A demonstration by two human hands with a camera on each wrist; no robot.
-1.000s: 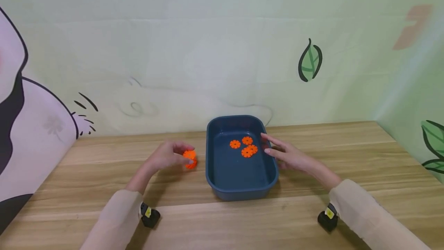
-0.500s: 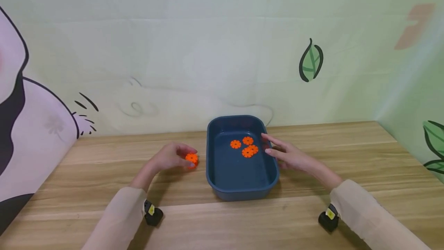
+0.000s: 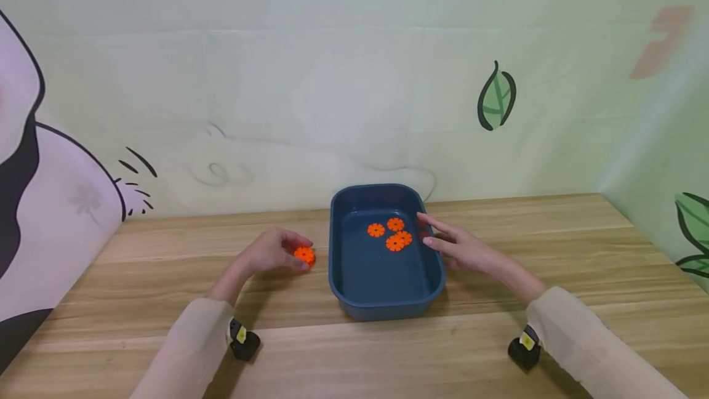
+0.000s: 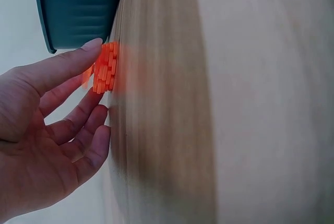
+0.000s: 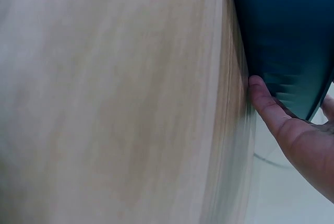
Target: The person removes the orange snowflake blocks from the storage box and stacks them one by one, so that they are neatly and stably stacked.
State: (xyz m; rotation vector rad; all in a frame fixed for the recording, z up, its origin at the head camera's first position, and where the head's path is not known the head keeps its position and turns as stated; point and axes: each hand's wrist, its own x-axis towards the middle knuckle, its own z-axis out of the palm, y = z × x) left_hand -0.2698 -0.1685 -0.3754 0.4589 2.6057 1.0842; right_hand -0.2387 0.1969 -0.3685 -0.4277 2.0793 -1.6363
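An orange snowflake disc [image 3: 304, 255] is pinched between the thumb and fingers of my left hand [image 3: 264, 252]. It lies over a stack of orange discs [image 4: 106, 70] on the table, left of a dark blue basin [image 3: 388, 310]. In the left wrist view the thumb tip is right at the stack's edge. My right hand [image 3: 464, 250] holds the basin's right wall. Its fingers reach over the rim, while one digit [image 5: 269, 104] presses low on the outside in the right wrist view. Several orange discs [image 3: 376, 230] lie flat in the basin, two overlapping.
The wooden table [image 3: 365, 362] runs back to a pale green wall sheet [image 3: 354, 91] printed with leaves. A black wrist camera [image 3: 244, 346] hangs under the left sleeve, and another camera [image 3: 524, 353] under the right one.
My left hand has lowered its disc onto the stack, which showed separately below it a second ago. The right hand, the basin and the discs inside stay in place.
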